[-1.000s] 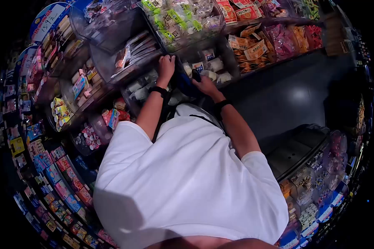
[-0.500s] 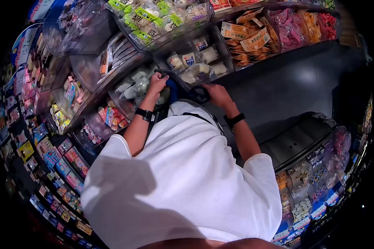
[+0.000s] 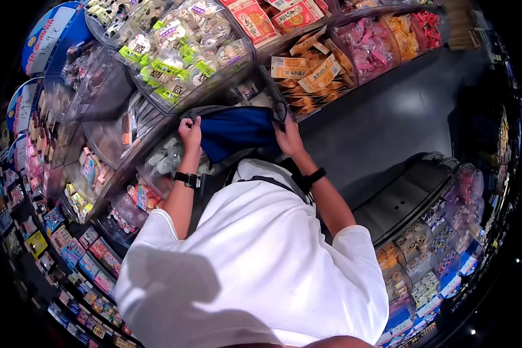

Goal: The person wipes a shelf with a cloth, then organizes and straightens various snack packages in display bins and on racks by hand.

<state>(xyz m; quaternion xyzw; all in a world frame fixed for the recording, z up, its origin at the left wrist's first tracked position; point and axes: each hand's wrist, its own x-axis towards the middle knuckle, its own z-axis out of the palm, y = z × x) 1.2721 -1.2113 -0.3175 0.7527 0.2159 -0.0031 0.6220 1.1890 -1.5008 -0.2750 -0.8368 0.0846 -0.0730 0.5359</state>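
Observation:
Between my two hands a dark blue cloth piece with a dark grey edge [image 3: 238, 132] is stretched out; whether it is a bag or a garment I cannot tell. My left hand [image 3: 190, 133] is closed on its left edge, thumb up. At the right edge, my right hand [image 3: 288, 138] grips the dark rim. The cloth hangs in front of my waist and hides much of a bin of wrapped white packs [image 3: 248, 90]. Just left of my left wrist lies a bin of pale wrapped items [image 3: 165, 156].
Ahead stands a tiered rack with green-labelled snack packs [image 3: 171, 72], orange packets [image 3: 316, 75] and pink packets [image 3: 365, 49]. Grey floor [image 3: 383, 110] lies to the right. Behind it are a dark ledge [image 3: 403, 194] and candy bins [image 3: 417, 243]. Shelves of small packages [image 3: 87, 243] line the left.
The blue cloth, bunched low between my hands before, is now spread wide. My left hand has moved left and down, and the view has shifted, bringing more of the upper rack in.

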